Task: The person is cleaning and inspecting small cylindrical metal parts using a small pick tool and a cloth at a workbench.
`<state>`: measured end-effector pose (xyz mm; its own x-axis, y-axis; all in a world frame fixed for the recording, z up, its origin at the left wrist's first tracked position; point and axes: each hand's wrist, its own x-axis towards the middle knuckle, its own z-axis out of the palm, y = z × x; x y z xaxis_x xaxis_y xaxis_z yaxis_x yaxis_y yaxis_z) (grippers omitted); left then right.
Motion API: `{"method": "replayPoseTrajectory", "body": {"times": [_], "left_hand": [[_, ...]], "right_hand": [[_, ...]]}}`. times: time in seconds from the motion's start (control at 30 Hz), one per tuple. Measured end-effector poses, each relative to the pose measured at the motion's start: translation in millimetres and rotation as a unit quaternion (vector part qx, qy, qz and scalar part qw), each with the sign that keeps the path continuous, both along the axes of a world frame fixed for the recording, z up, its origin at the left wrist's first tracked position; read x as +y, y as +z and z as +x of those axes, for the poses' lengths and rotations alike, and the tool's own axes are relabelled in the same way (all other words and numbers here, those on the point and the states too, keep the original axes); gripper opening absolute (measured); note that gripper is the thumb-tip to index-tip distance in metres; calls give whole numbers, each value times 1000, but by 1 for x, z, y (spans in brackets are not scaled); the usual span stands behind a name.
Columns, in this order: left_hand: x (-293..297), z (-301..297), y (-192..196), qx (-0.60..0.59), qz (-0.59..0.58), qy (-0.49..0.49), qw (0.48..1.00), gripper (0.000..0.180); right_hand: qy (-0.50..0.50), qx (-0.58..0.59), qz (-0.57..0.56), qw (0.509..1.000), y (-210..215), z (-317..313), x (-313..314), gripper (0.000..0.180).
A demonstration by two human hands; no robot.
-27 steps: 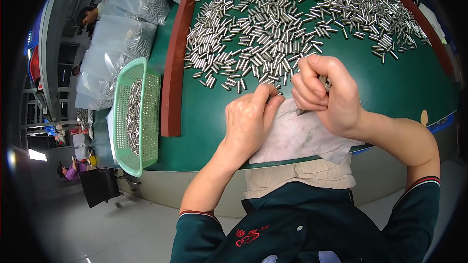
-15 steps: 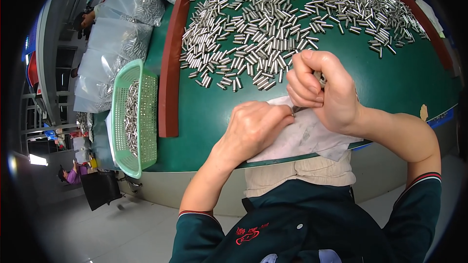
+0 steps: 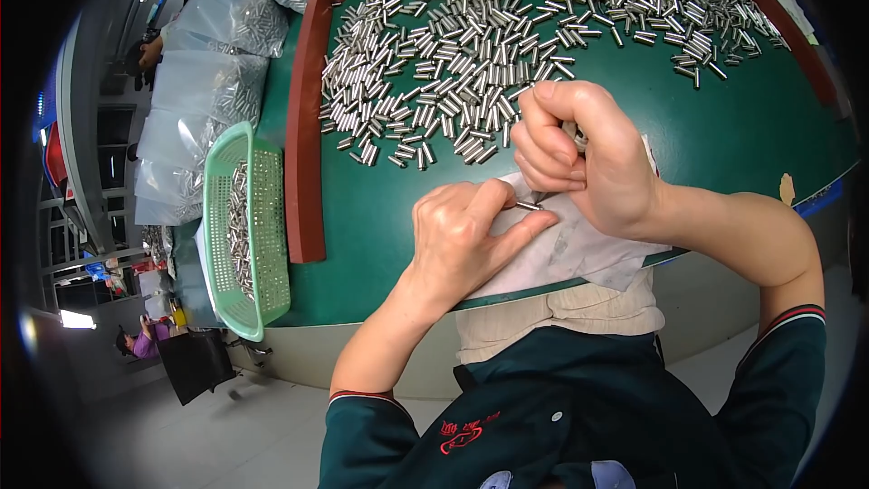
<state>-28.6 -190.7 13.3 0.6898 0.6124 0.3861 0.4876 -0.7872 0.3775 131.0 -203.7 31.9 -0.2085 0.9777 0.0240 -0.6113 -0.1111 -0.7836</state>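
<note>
One pin (image 3: 528, 206) was pinched between the thumb and index finger of your left hand (image 3: 455, 234), above the cloth (image 3: 566, 252). One right hand (image 3: 599, 161), yours, was just beside it, fingers curled closed, contents not discernible. Many loose pins (image 3: 453, 68) lay beyond on the green bench (image 3: 733, 145); one pin-filled basket (image 3: 272, 235) stood left, outside the red rail (image 3: 308, 127).

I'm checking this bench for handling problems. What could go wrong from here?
The metal pin at the left hand's fingers is slim and shiny, so it might slip onto the cloth.

The cloth overhangs the table's near edge; a snag could perhaps drag it down.

Loose pins lie just beyond the hands, so a knock might scatter some.
</note>
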Motion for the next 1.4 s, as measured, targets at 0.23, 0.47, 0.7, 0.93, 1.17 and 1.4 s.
{"method": "replayPoseTrajectory", "body": {"times": [0.23,0.47,0.7,0.93,1.17,1.4], "left_hand": [[-1,-1,5,3,-72,12,997,16],[-1,-5,4,-12,-92,20,996,10],[-1,-3,4,-23,-104,13,994,9],[-1,-5,4,-24,-115,20,993,9],[-1,-4,5,-27,-118,17,992,9],[-2,-5,3,-41,-146,22,988,9]], "right_hand": [[-4,-1,-3,1000,-1,1,0,38],[-17,40,17,999,-3,0,0,38],[-25,41,36,998,-5,-1,0,38],[-18,47,46,998,-7,-2,0,38],[-21,36,45,998,-9,-2,-2,38],[-28,22,44,998,-10,-4,-2,38]]}}
